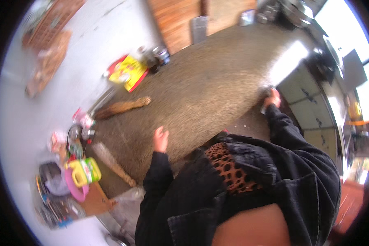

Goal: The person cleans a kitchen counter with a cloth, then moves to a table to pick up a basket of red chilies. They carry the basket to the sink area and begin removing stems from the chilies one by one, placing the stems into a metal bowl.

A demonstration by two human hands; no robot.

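Observation:
My left hand (160, 140) is held out over the brown floor (203, 95), its fingers apart and nothing in it. At the right, my right hand (272, 99) is curled around a greyish object (263, 109). Blur hides what that object is; parts of it show above and below the fingers. The right hand is beside the cabinets (307, 95) with pale panels. Black denim sleeves (287, 127) cover both my arms.
A yellow and red packet (129, 73) stands by the white wall (89, 52), near jars (160, 55). Turned wooden legs (126, 107) slant at the left. A yellow jug (86, 172) and a pink basin (72, 183) crowd the lower left. A wooden door (176, 23) is at the back.

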